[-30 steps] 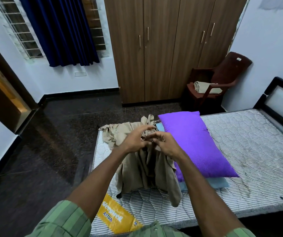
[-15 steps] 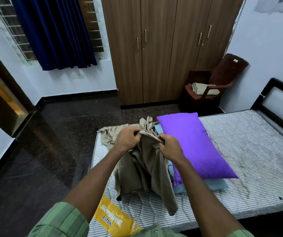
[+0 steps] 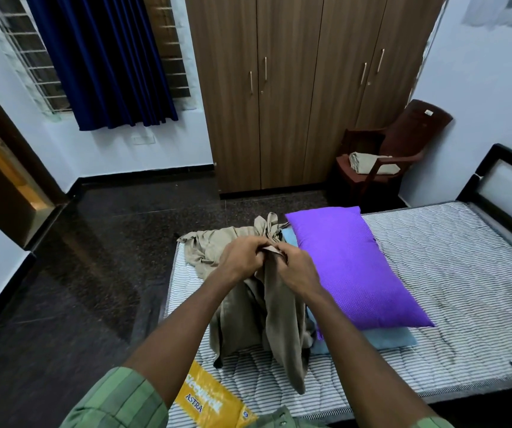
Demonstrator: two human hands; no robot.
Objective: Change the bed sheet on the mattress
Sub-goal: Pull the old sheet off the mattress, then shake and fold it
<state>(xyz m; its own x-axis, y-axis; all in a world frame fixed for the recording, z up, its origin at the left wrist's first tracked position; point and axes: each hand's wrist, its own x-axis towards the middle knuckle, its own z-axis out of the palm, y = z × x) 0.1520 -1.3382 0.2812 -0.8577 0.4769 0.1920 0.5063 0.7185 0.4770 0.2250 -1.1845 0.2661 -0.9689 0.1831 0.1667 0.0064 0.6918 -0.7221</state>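
Nearest the camera, two green striped sleeves (image 3: pixel 118 403) framed the bottom edge, and between them a yellow label (image 3: pixel 209 401) printed "ASTRA" lay on the near corner of the striped mattress (image 3: pixel 452 273). Both forearms reached forward over that corner.

The left hand (image 3: pixel 240 257) and the right hand (image 3: pixel 298 270) met close together above the mattress, fingers curled, each pinching a gathered edge of the beige bed sheet (image 3: pixel 260 310). A small fold of cloth showed between the two thumbs. From the hands the sheet hung down in long creased folds, its lower end touching the mattress near the label; the rest lay bunched on the mattress behind the hands, with a twisted peak rising just beside the pillow.

Just right of the sheet, a purple pillow (image 3: pixel 350 264) lay at a slant on a pale blue one (image 3: pixel 387 338), of which only the edges showed. The mattress surface was otherwise bare striped quilting, running to a dark headboard (image 3: pixel 508 183) at the right.

Beyond the bed, a brown plastic chair (image 3: pixel 403 140) stood in the corner with a folded beige cloth (image 3: pixel 369 163) on its seat, possibly another sheet. A wooden wardrobe (image 3: pixel 294 88) filled the far wall, and a dark blue curtain (image 3: pixel 103 60) hung over a barred window at the left.
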